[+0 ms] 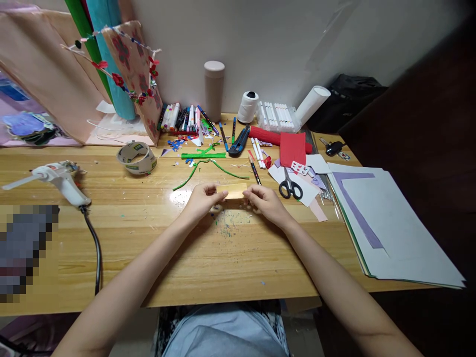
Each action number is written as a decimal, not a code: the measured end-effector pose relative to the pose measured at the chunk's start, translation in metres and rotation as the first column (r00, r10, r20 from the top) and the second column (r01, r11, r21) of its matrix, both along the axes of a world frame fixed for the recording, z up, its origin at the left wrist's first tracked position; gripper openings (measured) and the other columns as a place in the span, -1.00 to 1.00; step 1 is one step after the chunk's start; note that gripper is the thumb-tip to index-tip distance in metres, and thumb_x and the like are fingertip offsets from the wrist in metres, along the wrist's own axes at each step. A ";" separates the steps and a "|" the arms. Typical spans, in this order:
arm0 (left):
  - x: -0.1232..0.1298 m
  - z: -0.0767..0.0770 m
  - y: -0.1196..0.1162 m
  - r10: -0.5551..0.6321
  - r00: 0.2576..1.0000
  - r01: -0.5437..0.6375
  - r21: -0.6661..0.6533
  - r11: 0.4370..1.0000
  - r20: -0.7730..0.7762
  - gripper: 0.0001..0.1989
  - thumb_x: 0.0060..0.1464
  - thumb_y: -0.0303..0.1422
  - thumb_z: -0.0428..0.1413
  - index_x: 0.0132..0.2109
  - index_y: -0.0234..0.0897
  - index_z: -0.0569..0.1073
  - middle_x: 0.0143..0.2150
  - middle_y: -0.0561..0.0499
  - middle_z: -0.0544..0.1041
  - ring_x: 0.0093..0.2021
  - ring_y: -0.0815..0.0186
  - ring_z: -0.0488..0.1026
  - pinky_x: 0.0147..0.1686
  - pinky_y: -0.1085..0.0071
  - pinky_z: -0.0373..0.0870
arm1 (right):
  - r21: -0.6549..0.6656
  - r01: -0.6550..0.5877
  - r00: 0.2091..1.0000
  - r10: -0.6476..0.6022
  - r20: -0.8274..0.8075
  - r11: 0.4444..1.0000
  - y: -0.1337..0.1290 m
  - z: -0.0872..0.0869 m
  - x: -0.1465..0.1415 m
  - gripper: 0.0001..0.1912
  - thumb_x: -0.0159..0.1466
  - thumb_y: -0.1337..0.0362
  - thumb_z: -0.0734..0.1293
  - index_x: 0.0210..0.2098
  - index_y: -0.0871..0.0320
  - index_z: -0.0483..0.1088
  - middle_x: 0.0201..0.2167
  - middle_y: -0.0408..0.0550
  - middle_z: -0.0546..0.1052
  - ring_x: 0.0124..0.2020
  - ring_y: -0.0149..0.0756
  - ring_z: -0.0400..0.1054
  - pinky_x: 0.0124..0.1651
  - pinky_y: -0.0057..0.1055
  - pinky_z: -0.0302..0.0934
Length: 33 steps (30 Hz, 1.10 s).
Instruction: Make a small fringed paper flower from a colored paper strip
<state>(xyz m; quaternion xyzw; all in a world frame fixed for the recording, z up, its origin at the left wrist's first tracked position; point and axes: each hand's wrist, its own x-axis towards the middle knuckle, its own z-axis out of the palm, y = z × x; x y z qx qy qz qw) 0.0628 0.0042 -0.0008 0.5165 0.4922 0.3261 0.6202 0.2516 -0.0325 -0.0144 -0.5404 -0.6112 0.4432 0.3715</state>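
A small golden-yellow strip of paper (232,191) is stretched level between my two hands, just above the middle of the table. My left hand (204,199) pinches its left end between thumb and fingers. At the right end, my right hand (265,199) grips it the same way. Behind the strip lies a bent green wrapped stem (199,166), and beyond that are flat green paper strips (203,155). Black-handled scissors (290,188) rest on paper scraps to the right of my right hand. A dark marker (255,171) points towards that hand.
At left stand a white glue gun (65,181) with a black cord and a tape roll (137,157). Further back are markers (182,118), a utility knife (239,142), a thread spool (248,107), a tumbler (214,91) and red paper (293,148). White sheets (401,218) lie at right.
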 end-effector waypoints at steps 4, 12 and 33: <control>0.000 0.001 -0.001 -0.027 0.999 0.027 -0.008 1.000 0.047 -0.76 -0.22 -0.24 0.24 -0.52 -0.33 0.42 -0.57 0.08 0.41 -0.52 0.40 0.34 -0.44 0.48 0.25 | 0.049 0.002 1.000 -0.004 0.029 0.999 0.000 0.004 0.001 -0.70 0.22 0.13 0.28 -0.55 0.17 0.27 -0.58 -0.19 0.35 -0.52 -0.43 0.19 -0.43 -0.48 0.05; -0.003 -0.003 -0.003 -0.122 0.992 0.125 0.054 0.991 -0.040 -0.71 -0.13 -0.17 0.21 -0.38 -0.34 0.53 -0.46 0.02 0.51 -0.47 0.39 0.37 -0.43 0.49 0.24 | -0.040 -0.127 0.992 0.128 0.018 0.991 -0.002 0.010 -0.001 -0.69 0.20 0.11 0.28 -0.56 0.17 0.31 -0.62 -0.19 0.38 -0.56 -0.41 0.25 -0.45 -0.47 0.13; -0.007 -0.001 0.003 0.104 0.985 -0.094 -0.073 0.993 0.136 -0.57 -0.19 -0.13 0.25 -0.26 -0.41 0.45 -0.41 -0.04 0.51 -0.49 0.42 0.39 -0.43 0.49 0.32 | -0.025 0.364 0.415 -0.138 0.899 0.931 -0.004 0.026 0.090 -0.76 0.07 0.13 0.25 -0.40 0.15 0.46 -0.30 0.10 0.55 -0.31 -0.11 0.42 -0.41 -0.36 0.11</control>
